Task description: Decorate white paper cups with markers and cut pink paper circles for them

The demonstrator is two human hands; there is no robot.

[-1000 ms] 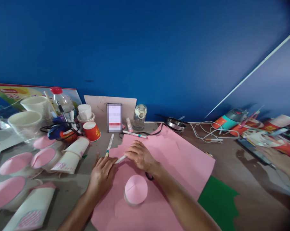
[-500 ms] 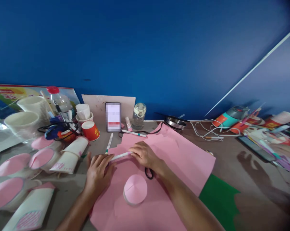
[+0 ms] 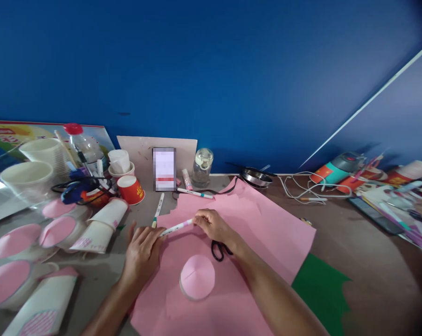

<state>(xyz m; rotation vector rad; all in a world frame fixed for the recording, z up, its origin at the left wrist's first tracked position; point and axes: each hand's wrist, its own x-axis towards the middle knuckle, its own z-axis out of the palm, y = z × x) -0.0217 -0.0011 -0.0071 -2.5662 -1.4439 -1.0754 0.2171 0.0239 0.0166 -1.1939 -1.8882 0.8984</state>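
Note:
A white marker pen with a pink band is held between my two hands, above a sheet of pink paper. My left hand is closed on the pen's left end. At the other end, the fingers of my right hand pinch the tip. Below them stands a paper cup topped with a pink paper cone. Black scissor handles stick out beneath my right wrist; the blades are hidden.
Several paper cups with pink tops crowd the left side. At the back stand a red cup, a phone, a glue stick and a glass jar. Green paper lies at right, near a white cable.
My right hand has drawn slightly right along the pen, so more of the pen's right end shows. My left hand stays almost in place. The shadow on the right has gone.

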